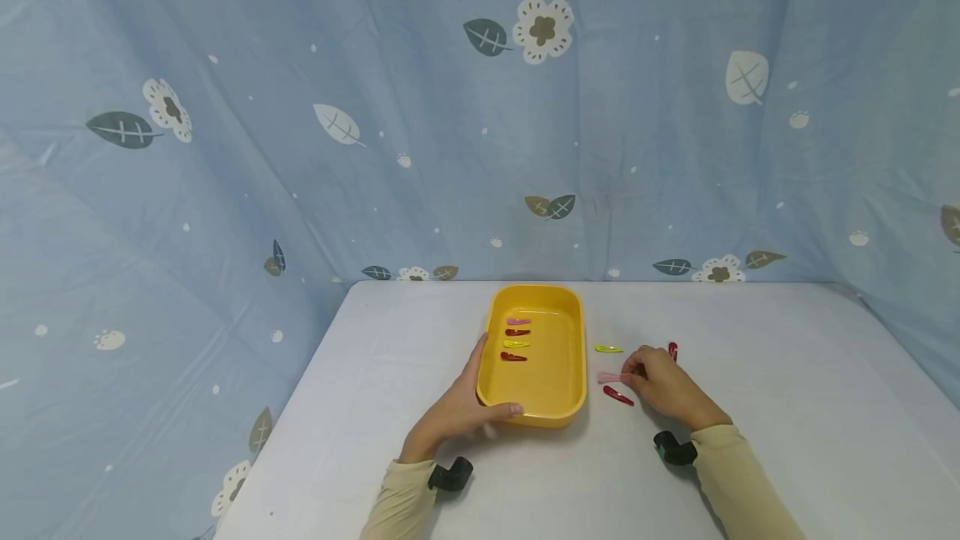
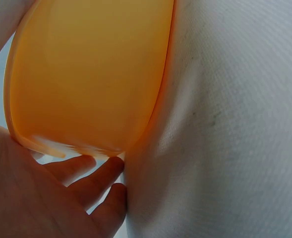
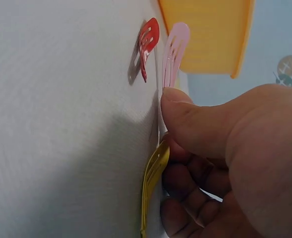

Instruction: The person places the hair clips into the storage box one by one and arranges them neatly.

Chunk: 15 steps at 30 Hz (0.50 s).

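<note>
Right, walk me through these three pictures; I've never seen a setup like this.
There is no machine, only a person's bare left hand and right hand. The wide picture comes from a camera worn on the head, looking forward and down. The two close-ups come from small black cameras on the wrists, so the white table looks tipped sideways there.

On that table stands a yellow tray with four hair clips lying in it. To its right lie loose red and yellow clips. The left hand holds the tray's edge; the right hand pinches one end of a pink clip.
</note>
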Motion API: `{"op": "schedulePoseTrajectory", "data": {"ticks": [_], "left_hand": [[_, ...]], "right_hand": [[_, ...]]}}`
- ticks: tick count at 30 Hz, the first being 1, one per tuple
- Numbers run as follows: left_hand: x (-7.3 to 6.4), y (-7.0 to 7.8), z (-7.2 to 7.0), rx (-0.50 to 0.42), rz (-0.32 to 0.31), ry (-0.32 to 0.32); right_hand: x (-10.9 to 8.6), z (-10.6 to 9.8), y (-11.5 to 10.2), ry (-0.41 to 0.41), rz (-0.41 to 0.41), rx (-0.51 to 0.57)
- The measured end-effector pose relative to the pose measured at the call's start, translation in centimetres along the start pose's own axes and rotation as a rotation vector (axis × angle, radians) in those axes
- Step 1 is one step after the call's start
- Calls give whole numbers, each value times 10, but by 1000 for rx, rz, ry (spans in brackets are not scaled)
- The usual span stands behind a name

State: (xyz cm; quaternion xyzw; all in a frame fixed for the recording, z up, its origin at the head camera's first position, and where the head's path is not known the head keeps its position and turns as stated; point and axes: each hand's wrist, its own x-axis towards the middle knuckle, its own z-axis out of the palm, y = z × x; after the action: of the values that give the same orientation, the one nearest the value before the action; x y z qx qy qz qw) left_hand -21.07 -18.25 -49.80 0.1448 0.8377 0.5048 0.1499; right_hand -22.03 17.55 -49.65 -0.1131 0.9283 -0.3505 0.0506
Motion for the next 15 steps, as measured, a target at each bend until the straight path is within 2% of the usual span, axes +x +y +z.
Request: {"op": "schedulePoseTrajectory", "data": {"ticks": [5,15], "left_hand": [[0,1,0,-13,8,0],[-2,3,0,-9,6,3]], "right_hand": [[-1,-1,0,-8,-9,-4],[-3,-2,-3,-32,26,-1]]}}
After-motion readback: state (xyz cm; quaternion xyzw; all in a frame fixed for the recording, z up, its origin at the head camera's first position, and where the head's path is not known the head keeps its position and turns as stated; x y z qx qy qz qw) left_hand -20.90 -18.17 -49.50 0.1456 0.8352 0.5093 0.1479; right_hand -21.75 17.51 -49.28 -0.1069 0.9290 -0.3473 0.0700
